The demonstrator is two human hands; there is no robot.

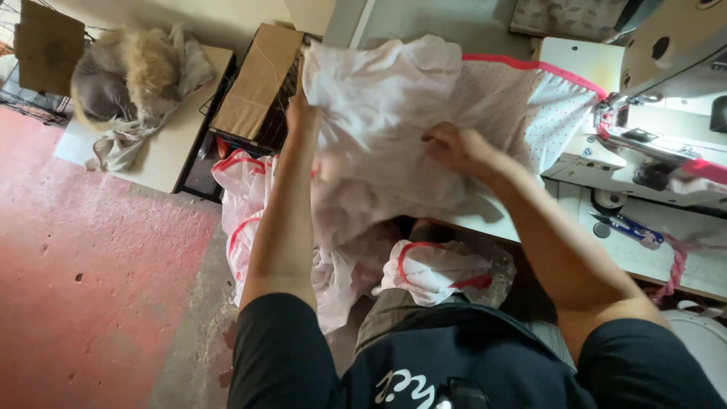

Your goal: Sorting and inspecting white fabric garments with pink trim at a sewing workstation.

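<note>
Both hands, left hand (301, 113) and right hand (454, 148), grip closed on white cloth (379, 98).

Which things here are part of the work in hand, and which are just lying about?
In hand: left hand, right hand, white dotted cloth, sewing machine.
Lying about: blue snips, cardboard box, furry heap.

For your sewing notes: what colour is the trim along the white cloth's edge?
Pinkish red, on the trim of the cloth, head view.
</note>
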